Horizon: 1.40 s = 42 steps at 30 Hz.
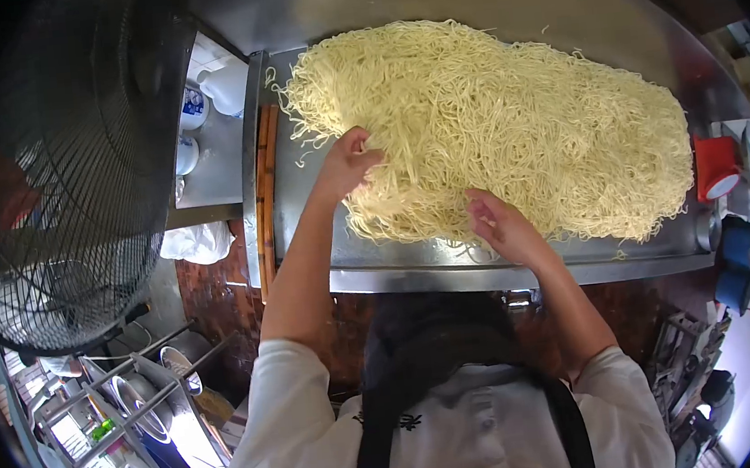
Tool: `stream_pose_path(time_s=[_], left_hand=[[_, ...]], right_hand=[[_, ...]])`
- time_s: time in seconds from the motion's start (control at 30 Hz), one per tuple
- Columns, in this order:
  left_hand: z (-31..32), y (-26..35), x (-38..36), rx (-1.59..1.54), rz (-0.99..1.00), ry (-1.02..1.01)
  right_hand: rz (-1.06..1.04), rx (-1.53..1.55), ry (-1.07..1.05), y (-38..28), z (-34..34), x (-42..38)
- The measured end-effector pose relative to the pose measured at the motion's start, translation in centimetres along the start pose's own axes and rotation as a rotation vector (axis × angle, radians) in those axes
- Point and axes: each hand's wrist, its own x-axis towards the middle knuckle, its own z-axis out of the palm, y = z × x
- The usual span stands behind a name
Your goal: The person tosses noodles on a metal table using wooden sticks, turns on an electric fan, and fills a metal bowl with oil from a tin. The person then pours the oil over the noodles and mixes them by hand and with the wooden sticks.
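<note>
A large, long heap of pale yellow noodles (509,122) lies loose on a stainless steel work surface (298,183). My left hand (350,162) is at the heap's left edge, thumb and fingers curved apart, with no strands visibly held between them. At the near edge of the heap is my right hand (502,226), its fingers loosely bent and apart, close to or touching the strands. Some noodles beneath both hands are bunched, and whether the fingertips press into them is hard to see.
Bamboo poles (268,195) lie along the left end of the steel surface. A big wire-guarded fan (62,174) stands at far left, above a metal rack (131,420). White jugs (225,88) sit on a side shelf. A red container (716,167) is at right.
</note>
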Motion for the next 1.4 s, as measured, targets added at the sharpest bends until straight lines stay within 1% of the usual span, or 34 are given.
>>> stream_pose_path(time_s=[0.03,0.1,0.13,0.23,0.3,0.33,0.37,0.4,0.43,0.47,0.53,0.57,0.6,0.63,0.67,0.73,0.77,0.8,0.83,0.9,0.93,0.97,1.0,1.07,1.17,1.2,1.27,1.33,1.4], left_hand=[[-0.5,0.6,-0.8,0.075,0.058,0.006],[-2.9,4.8,-2.7,0.049,-0.026,-0.012],[-4.1,5.7,-3.0,0.039,-0.074,-0.023],[-6.8,0.5,0.9,0.181,-0.033,0.251],[-4.9,-5.1,3.4,0.053,0.034,0.098],[-3.7,-7.0,4.3,-0.014,0.069,0.023],[-1.5,-7.3,4.3,-0.030,-0.001,0.065],[0.8,-7.2,4.2,-0.048,-0.070,0.109],[1.1,-6.2,4.2,-0.358,-0.019,-0.089],[0.5,-5.2,3.9,-0.301,-0.037,-0.072],[-2.3,3.0,0.5,-0.186,-0.089,-0.043],[-3.5,4.0,-0.1,-0.408,0.021,0.039],[-5.4,5.4,-1.1,-0.442,0.133,0.096],[-7.4,7.1,-2.1,-0.473,0.250,0.153],[-8.8,9.4,-3.5,-0.476,0.321,0.172],[-9.9,10.6,-4.6,-0.368,0.241,0.196],[-10.3,9.1,-4.0,-0.207,0.214,0.224],[-10.2,5.9,-2.6,-0.049,0.190,0.249],[-9.8,3.1,-1.2,0.104,0.164,0.277],[-9.2,-0.2,1.1,0.276,0.003,0.284],[-8.7,-1.8,2.8,0.366,-0.074,0.282],[-7.2,-5.2,5.3,0.218,-0.017,0.217],[-5.6,-7.8,6.7,0.069,0.032,0.152],[-1.8,-1.8,4.8,-0.078,-0.103,-0.043],[0.3,-1.7,5.9,-0.126,-0.096,-0.080],[-0.3,0.1,5.3,-0.119,-0.030,-0.039],[-2.9,6.8,1.5,-0.098,0.080,0.026],[-6.8,11.8,-2.2,-0.067,0.470,0.135],[-8.9,13.0,-3.2,-0.121,0.343,0.119]], right_hand=[[-0.037,-0.025,0.015,-0.9,0.4,1.4],[-0.187,-0.081,0.114,-3.0,1.2,4.6],[-0.258,-0.105,0.160,-3.8,1.8,6.1],[-0.254,-0.218,0.243,-5.4,3.4,10.9],[-0.214,-0.330,0.309,-5.2,4.6,13.5],[-0.196,-0.389,0.342,-4.9,5.2,14.9],[-0.183,-0.464,0.397,-4.4,6.0,16.2],[-0.189,-0.505,0.397,-3.5,6.9,17.3],[-0.200,-0.550,0.398,-3.0,7.5,18.4],[-0.211,-0.595,0.397,-2.4,7.7,19.5],[-0.251,-0.226,0.266,-3.6,6.0,20.8],[-0.264,-0.041,0.197,-4.7,4.9,20.8],[-0.321,-0.020,0.221,-7.6,3.9,19.6],[-0.381,0.001,0.249,-12.1,2.5,18.1],[-0.444,0.022,0.280,-15.1,1.5,16.8],[-0.497,0.123,0.428,-16.7,0.2,14.3],[-0.522,0.174,0.506,-16.7,-0.3,13.6],[-0.498,0.070,0.506,-14.9,-0.6,13.4],[-0.473,-0.037,0.500,-11.6,-0.8,13.2],[-0.096,-0.430,0.299,-3.5,-1.2,12.2],[-0.094,-0.477,0.429,-1.6,-2.0,11.0],[-0.091,-0.524,0.562,-0.6,-2.3,9.9],[-0.100,-0.492,0.549,-0.9,-2.4,9.5],[-0.113,-0.423,0.525,-2.3,-2.9,8.4],[-0.213,-0.357,0.392,-3.1,-0.9,9.5],[-0.239,-0.324,0.383,-4.1,-0.5,9.9],[-0.268,-0.245,0.357,-6.2,0.6,10.0],[-0.306,-0.195,0.369,-7.7,0.9,10.4],[-0.316,-0.178,0.397,-7.8,1.0,10.7]])
